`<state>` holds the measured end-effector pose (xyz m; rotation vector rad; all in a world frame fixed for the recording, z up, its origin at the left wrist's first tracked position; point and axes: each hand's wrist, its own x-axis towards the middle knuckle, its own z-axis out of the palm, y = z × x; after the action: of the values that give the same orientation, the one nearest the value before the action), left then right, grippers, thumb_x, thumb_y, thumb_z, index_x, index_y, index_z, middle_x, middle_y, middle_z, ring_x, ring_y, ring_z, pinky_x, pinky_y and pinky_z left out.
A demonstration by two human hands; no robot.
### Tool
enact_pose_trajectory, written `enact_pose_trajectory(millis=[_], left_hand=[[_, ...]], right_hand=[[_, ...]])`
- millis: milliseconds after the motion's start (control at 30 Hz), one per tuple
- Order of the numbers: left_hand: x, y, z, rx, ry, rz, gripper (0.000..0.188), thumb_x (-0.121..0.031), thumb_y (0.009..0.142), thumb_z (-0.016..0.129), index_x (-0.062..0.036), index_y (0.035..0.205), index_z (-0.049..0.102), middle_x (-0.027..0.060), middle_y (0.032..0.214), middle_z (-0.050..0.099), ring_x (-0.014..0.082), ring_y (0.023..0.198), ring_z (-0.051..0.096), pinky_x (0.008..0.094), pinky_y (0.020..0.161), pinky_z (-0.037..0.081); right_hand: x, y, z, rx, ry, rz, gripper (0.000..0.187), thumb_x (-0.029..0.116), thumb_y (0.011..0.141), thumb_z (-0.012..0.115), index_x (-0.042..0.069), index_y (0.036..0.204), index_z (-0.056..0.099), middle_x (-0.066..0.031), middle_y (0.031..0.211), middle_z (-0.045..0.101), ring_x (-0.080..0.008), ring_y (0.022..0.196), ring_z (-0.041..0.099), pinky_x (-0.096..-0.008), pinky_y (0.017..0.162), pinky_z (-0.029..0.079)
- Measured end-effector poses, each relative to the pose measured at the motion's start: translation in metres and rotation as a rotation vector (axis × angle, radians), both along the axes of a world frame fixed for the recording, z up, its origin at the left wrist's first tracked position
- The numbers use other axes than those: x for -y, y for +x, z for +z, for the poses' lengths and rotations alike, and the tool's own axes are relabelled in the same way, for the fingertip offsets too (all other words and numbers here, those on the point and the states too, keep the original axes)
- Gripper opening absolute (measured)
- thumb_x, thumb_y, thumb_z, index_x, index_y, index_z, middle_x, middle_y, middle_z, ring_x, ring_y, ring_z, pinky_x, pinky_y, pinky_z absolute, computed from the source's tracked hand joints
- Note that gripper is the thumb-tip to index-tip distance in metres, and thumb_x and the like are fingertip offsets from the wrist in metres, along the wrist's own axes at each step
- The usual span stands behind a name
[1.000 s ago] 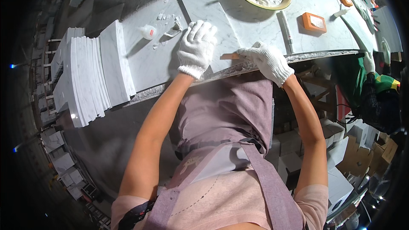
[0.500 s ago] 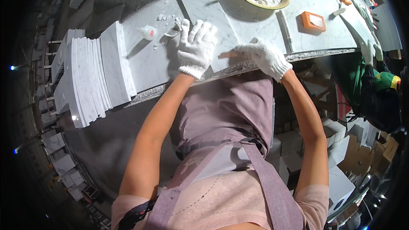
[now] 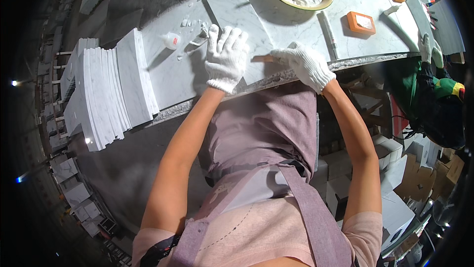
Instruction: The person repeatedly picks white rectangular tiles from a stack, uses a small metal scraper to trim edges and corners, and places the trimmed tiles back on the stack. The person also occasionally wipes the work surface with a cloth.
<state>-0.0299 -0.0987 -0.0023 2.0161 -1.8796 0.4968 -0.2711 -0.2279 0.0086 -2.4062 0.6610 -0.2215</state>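
My left hand (image 3: 225, 62) wears a white knitted glove and lies with its fingers extended on a grey-veined white marble tile (image 3: 228, 7). My right hand (image 3: 306, 65), gloved alike, is closed around a narrow flat brown piece (image 3: 261, 58). The piece points left over the tile near the bench's front edge; its exact kind does not show. Beside my left fingers lies a pale curled scrap (image 3: 200, 41). A small clear bottle (image 3: 171, 41) with a red mark lies farther left, near several white chips (image 3: 185, 22).
Marble tiles (image 3: 102, 91) stand stacked on the left. A yellow-rimmed bowl (image 3: 330, 1) of white powder is at the back. To its right are a long pale tube (image 3: 328, 35) and an orange block (image 3: 361, 23). At far right, a co-worker's gloved hands (image 3: 430, 52) touch a slab (image 3: 419, 20).
My right hand and the brown piece have shifted slightly left and away from me. My left hand stays nearly in place. At far right, the co-worker's slab is tilted up more.
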Motion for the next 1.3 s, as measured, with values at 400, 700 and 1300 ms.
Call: enact_pose_trajectory(millis=[400,700,1300], left_hand=[[0.002,0.004,-0.012,-0.006,-0.129,-0.057,0.028,-0.022,0.09,0.067,-0.0109,0.114,0.075,0.0091,0.12,0.072,0.0311,0.122,0.063,0.0554,0.118,0.04],[0.004,0.005,-0.012,0.001,-0.144,-0.066,0.028,-0.021,0.089,0.067,-0.0116,0.114,0.074,0.0089,0.119,0.071,0.0306,0.121,0.063,0.0532,0.118,0.041],[-0.015,-0.01,0.009,-0.197,-0.102,-0.047,0.03,-0.015,0.091,0.073,-0.0097,0.12,0.073,0.0082,0.124,0.07,0.0273,0.126,0.061,0.0527,0.121,0.038]], right_hand=[[-0.017,-0.01,0.006,-0.013,-0.031,-0.034,0.043,0.002,0.098,0.057,0.019,0.132,0.076,-0.0169,0.099,0.068,-0.033,0.088,0.068,-0.0426,0.079,0.055],[-0.017,-0.018,0.001,-0.053,0.209,-0.015,0.049,0.0,0.099,0.057,0.025,0.139,0.073,-0.0187,0.103,0.069,-0.0342,0.088,0.069,-0.0424,0.081,0.056],[-0.159,-0.087,-0.009,0.628,1.422,-0.863,0.026,0.024,0.103,0.073,0.006,0.12,0.066,-0.001,0.1,0.065,-0.011,0.079,0.06,-0.0293,0.071,0.055]])
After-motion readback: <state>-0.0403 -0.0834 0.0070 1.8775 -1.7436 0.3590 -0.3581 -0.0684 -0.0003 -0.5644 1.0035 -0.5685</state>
